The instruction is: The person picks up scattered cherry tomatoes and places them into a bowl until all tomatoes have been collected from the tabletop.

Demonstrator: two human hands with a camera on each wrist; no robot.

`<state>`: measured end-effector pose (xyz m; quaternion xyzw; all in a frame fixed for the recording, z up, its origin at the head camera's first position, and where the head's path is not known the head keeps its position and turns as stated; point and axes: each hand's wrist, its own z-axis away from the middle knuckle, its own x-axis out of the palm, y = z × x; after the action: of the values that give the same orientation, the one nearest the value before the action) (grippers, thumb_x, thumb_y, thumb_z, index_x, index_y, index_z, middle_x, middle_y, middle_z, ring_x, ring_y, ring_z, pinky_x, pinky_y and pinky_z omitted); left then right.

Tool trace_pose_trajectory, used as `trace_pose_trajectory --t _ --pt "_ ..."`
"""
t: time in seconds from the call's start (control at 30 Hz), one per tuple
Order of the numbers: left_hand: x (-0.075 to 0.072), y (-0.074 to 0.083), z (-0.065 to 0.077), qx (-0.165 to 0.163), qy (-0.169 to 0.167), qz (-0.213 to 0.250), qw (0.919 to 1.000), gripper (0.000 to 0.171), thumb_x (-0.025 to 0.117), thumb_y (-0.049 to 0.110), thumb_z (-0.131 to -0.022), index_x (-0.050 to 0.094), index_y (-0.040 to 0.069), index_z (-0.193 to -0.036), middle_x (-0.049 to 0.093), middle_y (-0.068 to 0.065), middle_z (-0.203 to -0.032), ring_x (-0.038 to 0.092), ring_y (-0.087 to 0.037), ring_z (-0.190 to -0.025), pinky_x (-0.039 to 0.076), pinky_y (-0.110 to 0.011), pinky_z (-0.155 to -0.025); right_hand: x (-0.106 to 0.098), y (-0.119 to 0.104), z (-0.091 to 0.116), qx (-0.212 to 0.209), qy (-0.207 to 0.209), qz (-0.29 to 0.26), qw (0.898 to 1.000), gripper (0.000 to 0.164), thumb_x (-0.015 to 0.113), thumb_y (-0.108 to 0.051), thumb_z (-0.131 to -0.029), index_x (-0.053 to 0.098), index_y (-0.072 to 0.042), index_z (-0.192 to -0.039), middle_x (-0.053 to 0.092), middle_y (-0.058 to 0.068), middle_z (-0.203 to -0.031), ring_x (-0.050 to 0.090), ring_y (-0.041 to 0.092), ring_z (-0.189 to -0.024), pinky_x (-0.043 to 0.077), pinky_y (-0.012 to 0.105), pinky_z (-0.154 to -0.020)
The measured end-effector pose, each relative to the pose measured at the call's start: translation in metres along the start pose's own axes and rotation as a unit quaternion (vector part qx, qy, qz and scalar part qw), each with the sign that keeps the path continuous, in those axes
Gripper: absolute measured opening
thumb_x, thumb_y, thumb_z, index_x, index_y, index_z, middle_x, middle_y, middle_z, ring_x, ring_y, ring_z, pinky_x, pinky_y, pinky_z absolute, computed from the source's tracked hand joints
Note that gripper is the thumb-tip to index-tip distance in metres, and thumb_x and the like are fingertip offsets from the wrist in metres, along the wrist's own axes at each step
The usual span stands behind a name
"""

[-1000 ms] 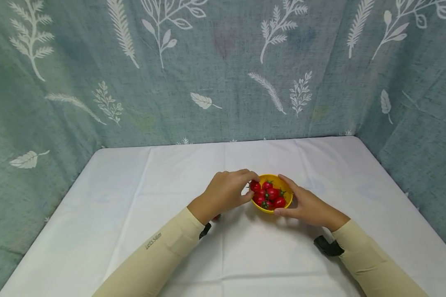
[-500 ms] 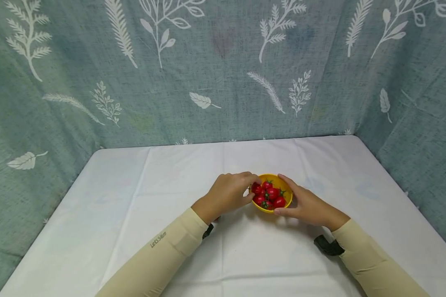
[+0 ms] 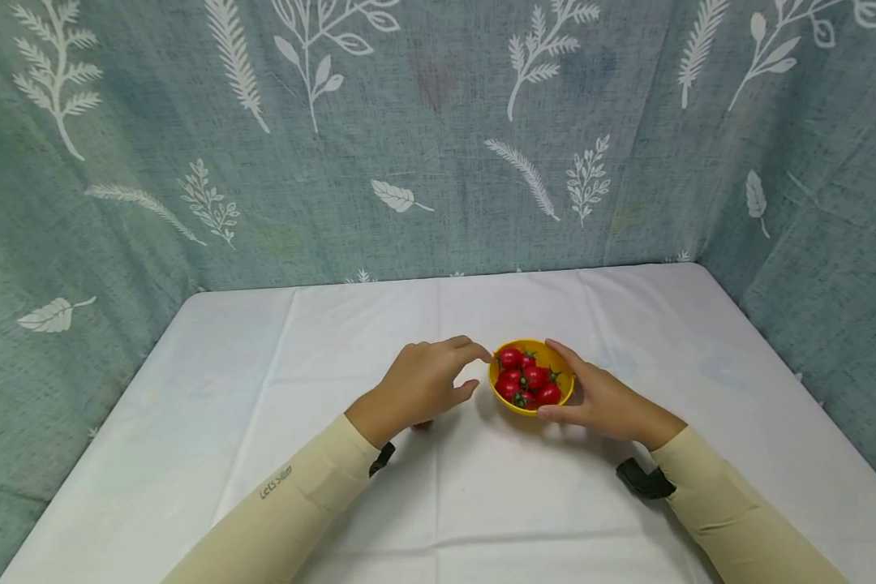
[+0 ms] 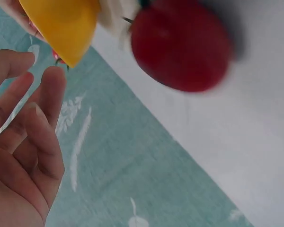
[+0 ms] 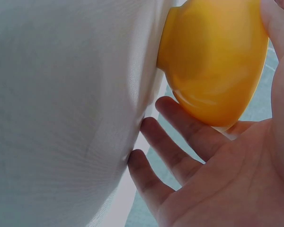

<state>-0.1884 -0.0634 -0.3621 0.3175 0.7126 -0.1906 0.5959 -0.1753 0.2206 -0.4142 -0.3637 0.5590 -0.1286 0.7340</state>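
Note:
A yellow bowl (image 3: 553,358) stands on the white cloth with several small red tomatoes (image 3: 535,377) inside, some showing green stems. My right hand (image 3: 604,405) holds the bowl's right side, thumb at the near rim and index finger at the far rim. The right wrist view shows its other fingers (image 5: 168,161) spread below the bowl, tips by the cloth. Just left of the bowl is my left hand (image 3: 416,380), fingers loosely bent, nothing between them. Under the left wrist lies another red tomato (image 3: 423,425), mostly hidden from the head; it looms large as a tomato (image 4: 182,45) in the left wrist view.
A white cloth (image 3: 321,341) with fold creases covers the table. Green-blue curtains (image 3: 438,203) with white leaf prints close off the back and both sides. Black straps (image 3: 644,480) sit at the wrists, over beige sleeves (image 3: 730,511).
My left hand has let go of a tomato at the bowl's left side and drawn back to the left. That tomato now lies in the bowl. My right hand stays on the bowl.

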Motion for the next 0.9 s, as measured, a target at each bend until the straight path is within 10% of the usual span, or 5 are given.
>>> trace_pose_trajectory --t 0.5,0.9 --pt "-0.008 -0.034 0.075 -0.058 -0.058 -0.022 0.9964 0.037 0.071 0.024 -0.085 0.067 0.026 -0.122 0.069 0.008 -0.113 0.032 -0.006 -0.043 0.030 -0.022 -0.046 0.002 0.000 -0.001 0.000 0.003 -0.007 1.000 0.108 0.075 -0.058 -0.082 0.013 -0.019 -0.161 0.027 0.020 -0.162 0.031 0.045 -0.147 0.028 0.066 -0.114" --pt "0.005 -0.034 0.081 -0.046 -0.051 -0.029 0.9972 0.031 0.080 0.023 -0.081 0.072 0.026 -0.111 0.069 0.010 -0.106 0.044 -0.004 -0.050 0.035 -0.021 -0.048 0.000 0.000 0.000 0.000 0.000 -0.009 1.000 0.108 0.075 -0.058 -0.082 0.012 -0.020 -0.161 0.026 0.018 -0.163 0.030 0.044 -0.148 0.027 0.066 -0.114"
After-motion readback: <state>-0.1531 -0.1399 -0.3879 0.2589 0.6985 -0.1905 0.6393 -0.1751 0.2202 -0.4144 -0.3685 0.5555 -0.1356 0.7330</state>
